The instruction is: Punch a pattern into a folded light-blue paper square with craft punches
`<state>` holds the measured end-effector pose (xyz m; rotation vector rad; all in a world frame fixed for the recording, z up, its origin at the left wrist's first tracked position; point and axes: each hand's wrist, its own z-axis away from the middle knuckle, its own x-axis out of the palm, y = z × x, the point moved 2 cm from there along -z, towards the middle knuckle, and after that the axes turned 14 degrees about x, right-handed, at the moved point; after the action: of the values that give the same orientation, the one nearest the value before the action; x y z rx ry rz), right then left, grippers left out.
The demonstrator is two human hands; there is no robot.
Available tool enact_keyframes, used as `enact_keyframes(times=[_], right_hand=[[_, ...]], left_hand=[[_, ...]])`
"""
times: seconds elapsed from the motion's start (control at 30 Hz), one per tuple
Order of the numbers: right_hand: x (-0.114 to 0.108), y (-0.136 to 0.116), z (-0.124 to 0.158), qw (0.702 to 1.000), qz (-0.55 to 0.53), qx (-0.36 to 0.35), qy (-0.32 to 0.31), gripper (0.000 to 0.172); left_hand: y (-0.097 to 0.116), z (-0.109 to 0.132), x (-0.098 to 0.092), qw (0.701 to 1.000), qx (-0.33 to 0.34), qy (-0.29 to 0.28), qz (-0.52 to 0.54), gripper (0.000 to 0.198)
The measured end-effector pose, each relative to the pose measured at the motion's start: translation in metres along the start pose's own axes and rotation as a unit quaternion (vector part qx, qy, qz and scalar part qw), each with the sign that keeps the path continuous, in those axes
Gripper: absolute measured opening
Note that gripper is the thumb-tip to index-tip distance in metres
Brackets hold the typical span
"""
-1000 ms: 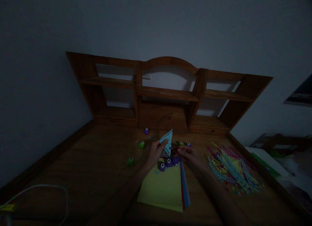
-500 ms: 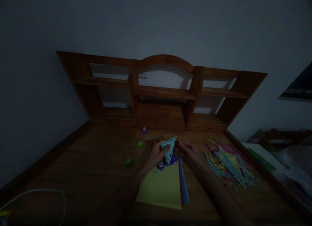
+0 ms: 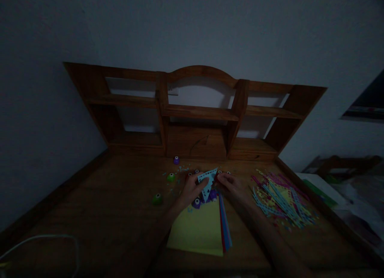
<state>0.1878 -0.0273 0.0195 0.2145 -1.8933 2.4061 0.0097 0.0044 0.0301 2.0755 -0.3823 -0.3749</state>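
My left hand (image 3: 189, 191) pinches a light blue paper triangle (image 3: 206, 191) between thumb and fingers. Small holes run along its upper edge and more holes are cut lower down. To the right of the paper, my right hand (image 3: 234, 189) has its fingers closed on a small red craft punch (image 3: 219, 176), partly hidden by them. Beneath the paper are purple craft punches (image 3: 197, 203), at the top of a stack of coloured paper (image 3: 196, 232) with a yellow sheet uppermost. Other red punches lie behind the hands, mostly covered.
Green punches (image 3: 157, 198) and a purple punch stand to the left and back, among tiny paper scraps (image 3: 183, 168). A heap of punched paper strips (image 3: 283, 198) lies at right. A wooden shelf unit (image 3: 198, 114) borders the desk's back; a white cable (image 3: 45, 236) curves at front left.
The view has shifted slightly. Both hands keep nearly the same place, with the blue paper triangle still in the left and the red punch at the right fingers.
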Motion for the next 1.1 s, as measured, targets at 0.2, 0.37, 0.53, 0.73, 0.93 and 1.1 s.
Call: enact_keyframes(times=[0.2,0.37,0.53,0.73,0.93,1.1], right_hand=[[0.0,0.0,0.001,1.0,0.01,-0.004,-0.003,0.034],[0.003,-0.003,0.004,1.0,0.015,-0.014,0.0,0.035],[0.004,-0.004,0.005,1.0,0.027,-0.008,-0.012,0.034],[0.004,0.006,0.001,1.0,-0.014,0.008,-0.026,0.028],[0.003,0.01,-0.001,0.998,-0.036,0.018,-0.039,0.026],[0.006,0.01,-0.002,0.998,-0.037,0.026,-0.037,0.026]], left_hand=[[-0.001,0.001,-0.001,1.0,0.008,0.003,-0.012,0.03],[-0.001,0.002,0.0,1.0,0.015,-0.009,-0.003,0.029],[-0.003,0.002,-0.001,1.0,0.005,-0.017,-0.003,0.031],[-0.002,0.005,0.004,0.998,-0.007,-0.065,0.007,0.033],[-0.003,0.003,0.004,0.998,0.001,-0.068,-0.006,0.033],[-0.003,0.002,0.002,0.997,0.02,-0.076,-0.015,0.033]])
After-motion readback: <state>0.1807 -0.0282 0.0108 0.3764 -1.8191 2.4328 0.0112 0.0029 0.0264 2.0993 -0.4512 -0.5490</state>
